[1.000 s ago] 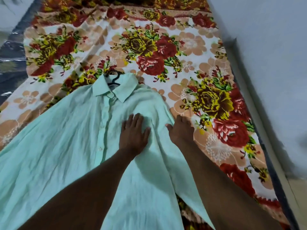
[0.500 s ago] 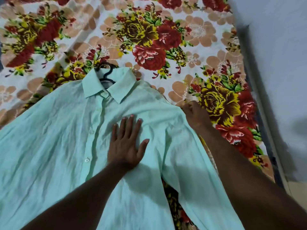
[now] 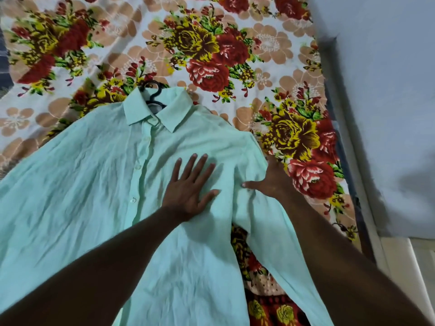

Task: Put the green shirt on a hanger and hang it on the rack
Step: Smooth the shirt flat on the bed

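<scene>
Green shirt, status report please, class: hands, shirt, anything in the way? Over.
Left hand flat, pressing green shirt. Right hand pinches its shoulder, thumb on top. Shirt spread on floral bedsheet, black hanger hook out at collar. Rack not in view.

Holds 1 pale green shirt (image 3: pixel 82 184), buttoned and spread front-up, on the bed's floral sheet (image 3: pixel 270 45) of red, yellow and tan blooms, collar toward the far end, with the black hook of 1 hanger (image 3: pixel 153 95) poking from the collar onto the sheet.
</scene>
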